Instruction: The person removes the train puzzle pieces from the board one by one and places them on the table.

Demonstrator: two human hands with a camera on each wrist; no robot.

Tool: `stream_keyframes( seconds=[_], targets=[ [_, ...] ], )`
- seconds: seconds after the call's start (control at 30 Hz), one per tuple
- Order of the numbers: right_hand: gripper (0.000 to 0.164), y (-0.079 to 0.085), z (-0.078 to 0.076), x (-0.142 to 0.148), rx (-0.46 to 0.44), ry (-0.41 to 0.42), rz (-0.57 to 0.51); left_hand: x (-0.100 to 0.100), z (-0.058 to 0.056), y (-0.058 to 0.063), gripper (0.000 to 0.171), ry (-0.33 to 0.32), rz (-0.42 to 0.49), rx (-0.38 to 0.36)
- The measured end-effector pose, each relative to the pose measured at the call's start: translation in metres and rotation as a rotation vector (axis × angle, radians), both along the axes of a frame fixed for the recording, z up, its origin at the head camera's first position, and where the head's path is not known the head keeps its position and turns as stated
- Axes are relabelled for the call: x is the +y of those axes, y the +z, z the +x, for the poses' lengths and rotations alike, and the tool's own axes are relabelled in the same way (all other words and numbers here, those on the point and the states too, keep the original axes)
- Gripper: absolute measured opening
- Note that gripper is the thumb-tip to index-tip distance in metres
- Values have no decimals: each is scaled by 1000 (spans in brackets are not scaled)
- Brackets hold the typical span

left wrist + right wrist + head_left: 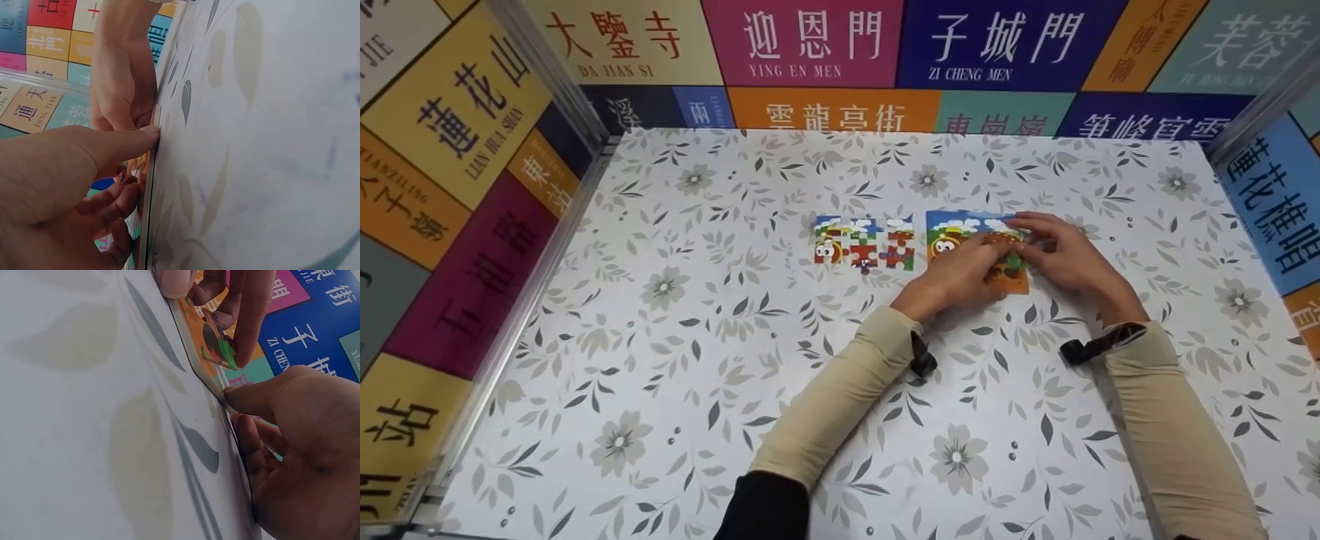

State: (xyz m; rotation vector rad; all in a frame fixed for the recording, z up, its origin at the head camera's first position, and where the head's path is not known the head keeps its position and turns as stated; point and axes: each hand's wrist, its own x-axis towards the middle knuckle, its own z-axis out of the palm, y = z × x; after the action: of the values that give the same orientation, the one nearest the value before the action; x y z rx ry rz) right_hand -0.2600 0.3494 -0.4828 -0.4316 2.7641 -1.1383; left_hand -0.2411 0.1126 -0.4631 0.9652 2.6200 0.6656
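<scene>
A picture puzzle board [1014, 286] with a cartoon bee and an orange lower edge lies on the table, right of centre. My left hand [949, 277] reaches over its front, with the thumb [126, 143] at the near edge. Its fingers hold a tilted puzzle piece [226, 353] with green and red on it, just above the board. At the board's right side, my right hand [1069, 259] grips the edge, thumb [253, 398] at the corner and fingers curled beside it. Both hands hide much of the picture.
Left of the board lie several loose puzzle pieces [864, 251] in a loose group. The table [720, 420] has a leaf and flower print. Colourful panels [810, 45] with Chinese lettering stand along the back and both sides.
</scene>
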Motion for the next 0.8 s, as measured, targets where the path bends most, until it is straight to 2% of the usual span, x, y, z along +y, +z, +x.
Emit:
stream_keyframes(
  seconds=[0.53,0.8],
  targets=[
    [45,1,0,-1,-24,-11,17,2,1,-3,67,41,8,53],
    [45,0,-1,-1,-20,-13,17,0,0,-4,64,38,33,79]
  ],
)
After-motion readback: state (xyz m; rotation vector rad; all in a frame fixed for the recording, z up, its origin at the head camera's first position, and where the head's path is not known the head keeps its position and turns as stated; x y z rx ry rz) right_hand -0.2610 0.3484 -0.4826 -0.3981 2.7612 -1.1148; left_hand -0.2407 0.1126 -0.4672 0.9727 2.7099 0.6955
